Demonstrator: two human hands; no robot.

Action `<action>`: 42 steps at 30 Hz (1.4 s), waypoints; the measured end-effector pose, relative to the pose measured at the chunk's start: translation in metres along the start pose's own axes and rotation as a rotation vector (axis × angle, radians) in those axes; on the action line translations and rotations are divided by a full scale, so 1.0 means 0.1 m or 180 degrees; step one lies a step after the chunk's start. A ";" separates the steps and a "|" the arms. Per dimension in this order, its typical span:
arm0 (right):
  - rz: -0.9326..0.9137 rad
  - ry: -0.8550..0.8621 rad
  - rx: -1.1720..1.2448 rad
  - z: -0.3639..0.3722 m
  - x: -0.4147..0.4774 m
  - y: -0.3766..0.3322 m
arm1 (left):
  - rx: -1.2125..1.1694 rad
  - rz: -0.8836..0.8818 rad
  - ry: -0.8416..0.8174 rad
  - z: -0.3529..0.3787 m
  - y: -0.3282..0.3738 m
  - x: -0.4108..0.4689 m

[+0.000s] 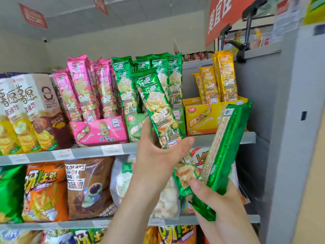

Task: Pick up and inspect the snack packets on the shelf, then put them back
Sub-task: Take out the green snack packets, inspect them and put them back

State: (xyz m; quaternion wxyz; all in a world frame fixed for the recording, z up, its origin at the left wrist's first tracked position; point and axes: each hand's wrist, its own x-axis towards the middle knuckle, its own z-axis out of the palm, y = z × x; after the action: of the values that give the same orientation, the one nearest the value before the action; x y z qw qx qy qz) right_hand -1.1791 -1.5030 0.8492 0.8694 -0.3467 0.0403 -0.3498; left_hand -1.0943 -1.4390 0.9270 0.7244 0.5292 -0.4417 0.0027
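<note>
Hands: two in play and well apart, the left hand (154, 154) up at the shelf edge (88, 152), the right hand (221, 205) lower and further right.
Left hand: fingers and thumb curled round the bottom of one tilted green packet (158, 110), front facing out. It reads "乐吧" over a picture of crackers and leans in front of the green display box (135, 127).
Right hand: clamped round the foot of a back-facing green packet (226, 147), which shows a pale printed panel too small to read. A third green packet (184, 175) sits just left of it, front out, against the thumb. I can't tell whether the hand grips that one too.
Green box: at least four green packets (124, 85) standing upright inside, each marked "乐吧".
Pink box: the pink display box (102, 131) carries a cartoon potato and holds at least four pink packets (82, 88) of the same brand.
Yellow box: the yellow display box (202, 118) holds four yellow packets (225, 78) by my count, all upright, with room in front of them.
Cartons: three tall cartons (26, 103) at far left read "薯愿" and "非油炸", with ridged crisps pictured.
Price labels: three white price labels (112, 149) on the shelf edge, print unreadable.
Shelf below: an orange bag (45, 191) reading "土豆", and a brown bag (88, 187) with "CHOCOLATE FLAVOUR" partly visible.
Overhead: a red sign (225, 14) at top right, white characters cut off by the frame.
</note>
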 end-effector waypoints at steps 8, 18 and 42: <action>-0.0100 -0.0144 -0.0676 0.00 -0.01 -0.08 | -0.0115 -0.0224 0.0024 -0.18 0.03 0.07; -0.0569 0.0001 -0.1746 -0.08 0.02 -0.40 | -0.0874 -0.0800 -0.0518 -0.19 0.11 0.23; -0.2153 -0.0623 -0.2271 0.53 0.96 -1.33 | 0.0754 0.0694 -0.0368 0.16 0.56 1.28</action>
State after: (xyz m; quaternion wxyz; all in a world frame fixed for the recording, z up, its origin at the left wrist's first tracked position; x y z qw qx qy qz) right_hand -1.1675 -1.6028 0.9897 0.5342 -0.6472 -0.0390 -0.5424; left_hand -1.0530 -1.4862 1.0525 0.6257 0.5591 -0.5341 0.1029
